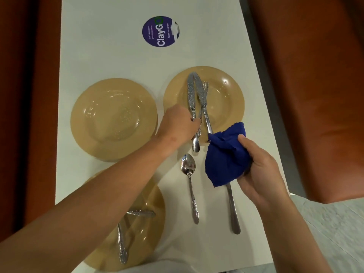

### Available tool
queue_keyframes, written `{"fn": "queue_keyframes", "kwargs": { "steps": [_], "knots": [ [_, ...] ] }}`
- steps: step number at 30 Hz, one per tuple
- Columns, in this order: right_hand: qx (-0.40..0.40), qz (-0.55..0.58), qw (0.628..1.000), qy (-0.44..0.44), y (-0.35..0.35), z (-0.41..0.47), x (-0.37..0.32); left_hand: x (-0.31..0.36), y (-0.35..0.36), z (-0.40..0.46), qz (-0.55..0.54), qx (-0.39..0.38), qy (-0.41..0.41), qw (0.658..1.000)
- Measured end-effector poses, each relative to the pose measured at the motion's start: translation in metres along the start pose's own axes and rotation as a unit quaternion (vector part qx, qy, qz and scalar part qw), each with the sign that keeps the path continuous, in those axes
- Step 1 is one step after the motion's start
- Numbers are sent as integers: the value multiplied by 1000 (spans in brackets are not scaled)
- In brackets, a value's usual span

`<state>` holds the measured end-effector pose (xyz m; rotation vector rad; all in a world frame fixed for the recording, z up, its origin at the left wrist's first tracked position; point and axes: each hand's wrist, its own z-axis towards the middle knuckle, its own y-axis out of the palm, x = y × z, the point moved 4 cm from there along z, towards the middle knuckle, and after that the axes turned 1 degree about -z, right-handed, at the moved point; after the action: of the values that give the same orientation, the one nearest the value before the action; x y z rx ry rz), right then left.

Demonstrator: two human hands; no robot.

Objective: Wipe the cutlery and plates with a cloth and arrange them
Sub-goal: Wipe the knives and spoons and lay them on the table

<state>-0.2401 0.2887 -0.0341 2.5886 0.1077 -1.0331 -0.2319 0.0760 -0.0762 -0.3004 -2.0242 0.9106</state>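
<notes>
Three tan plates lie on a white table (110,60). The right plate (226,99) carries two knives (191,93) and a fork (205,86). My left hand (177,125) reaches over its near rim and grips the knife and fork handles. My right hand (262,170) holds a bunched blue cloth (226,154) just off the plate's near edge. The cloth touches the second knife's handle (207,119). A spoon (190,182) and a long plain handle (233,211) lie on the table below the cloth. The left plate (112,119) is bare. The near plate (141,233) holds two ornate handles, partly hidden by my left forearm.
A round purple sticker (160,31) sits on the table at the far end. Orange-brown seats (315,95) flank the table on both sides. A pale patterned surface (334,233) shows at the lower right.
</notes>
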Motion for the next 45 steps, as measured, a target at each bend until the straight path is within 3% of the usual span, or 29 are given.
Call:
{"fn": "queue_keyframes", "kwargs": {
  "steps": [9, 16, 18, 23, 27, 30, 35, 45],
  "knots": [
    [11, 162, 986, 44, 4, 1, 8, -6, -31, -21, -90, -2, 26, 996],
    [-35, 194, 980, -26, 37, 2, 7, 1, -55, -93, -211, -74, 25, 974],
    [-63, 208, 975, -56, 56, 2, 4, 2, -57, -111, -209, -77, 31, 974],
    [-110, 203, 969, -86, 95, -14, 7, -5, -58, -140, -323, -59, -2, 945],
    [-118, 145, 979, -82, 113, -31, 23, -16, -61, -157, -327, -45, -4, 944],
    [-128, 17, 986, -105, 118, -36, 29, -27, -65, -168, -313, -45, 5, 949],
    [-129, -166, 960, -183, 125, -39, 30, -35, -67, -184, -296, -49, -7, 954],
    [-88, -167, 952, -240, 140, -35, -8, -28, -71, -196, -302, 8, 31, 953]
  ]
}}
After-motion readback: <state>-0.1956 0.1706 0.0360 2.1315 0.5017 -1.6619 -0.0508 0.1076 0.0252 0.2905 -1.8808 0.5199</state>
